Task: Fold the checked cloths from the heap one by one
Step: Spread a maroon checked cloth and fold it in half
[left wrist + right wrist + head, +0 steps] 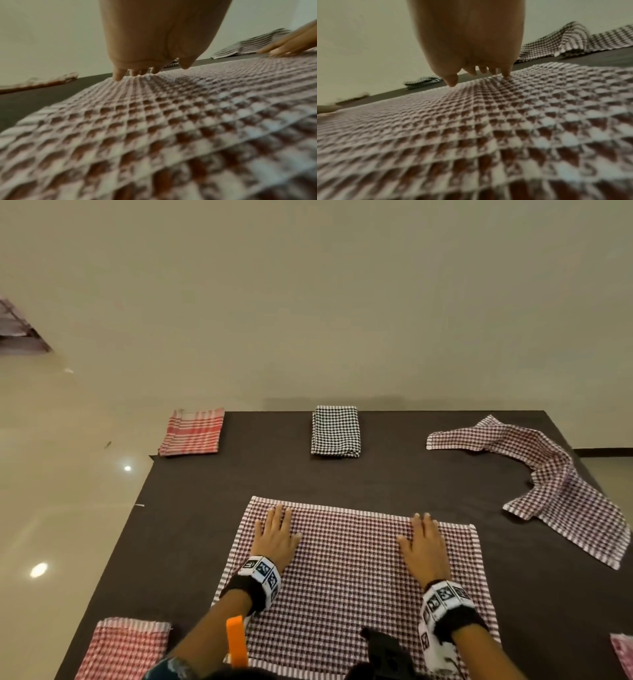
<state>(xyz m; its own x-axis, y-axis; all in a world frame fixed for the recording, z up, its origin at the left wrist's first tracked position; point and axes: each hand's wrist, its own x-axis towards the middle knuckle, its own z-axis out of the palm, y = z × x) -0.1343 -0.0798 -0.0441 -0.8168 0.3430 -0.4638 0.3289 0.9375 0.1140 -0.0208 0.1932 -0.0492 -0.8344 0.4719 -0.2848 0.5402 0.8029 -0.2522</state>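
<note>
A maroon-and-white checked cloth (352, 573) lies spread flat on the dark table (308, 477) in front of me. My left hand (278, 534) presses flat on its far left part, fingers straight. My right hand (424, 542) presses flat on its far right part, fingers straight too. In the left wrist view the left hand (154, 40) has its fingertips (118, 77) on the cloth (154, 128). The right wrist view shows the right hand (467, 40) low over the same cloth (471, 135). A crumpled maroon checked cloth (555, 481) lies unfolded at the right.
A folded black-and-white checked cloth (335, 430) lies at the table's far edge, a folded red one (192, 432) at the far left corner. Another folded red cloth (123, 648) lies at the near left. A pink cloth edge (624, 655) shows at the near right.
</note>
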